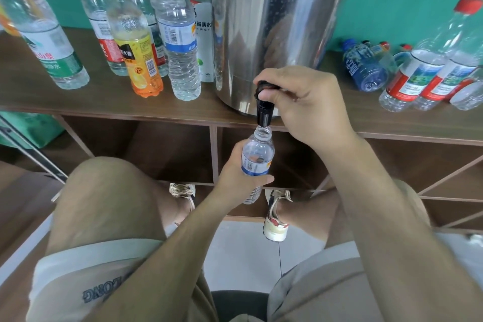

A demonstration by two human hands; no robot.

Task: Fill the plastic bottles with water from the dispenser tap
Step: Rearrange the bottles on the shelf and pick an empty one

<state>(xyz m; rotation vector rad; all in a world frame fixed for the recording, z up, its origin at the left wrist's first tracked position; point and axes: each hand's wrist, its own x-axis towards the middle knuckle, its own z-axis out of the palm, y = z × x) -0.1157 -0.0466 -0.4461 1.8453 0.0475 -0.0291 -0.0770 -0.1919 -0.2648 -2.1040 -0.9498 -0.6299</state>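
Observation:
A tall steel water dispenser (pixel 277 23) stands on the wooden shelf top (pixel 109 102). Its black tap (pixel 264 110) juts out over the shelf's front edge. My right hand (pixel 305 104) grips the tap's black handle with thumb and fingers. My left hand (pixel 235 175) holds a small clear bottle with a blue label (pixel 257 157), uncapped and upright, its open mouth directly under the spout. Whether water is flowing cannot be told.
Several capped bottles stand left of the dispenser, among them an orange-labelled one (pixel 138 60) and a clear one with a white cap (pixel 180 42). More bottles lie or lean at the right, including a blue one (pixel 366 68). Open shelf compartments (pixel 172 151) are below; my knees and shoes sit close.

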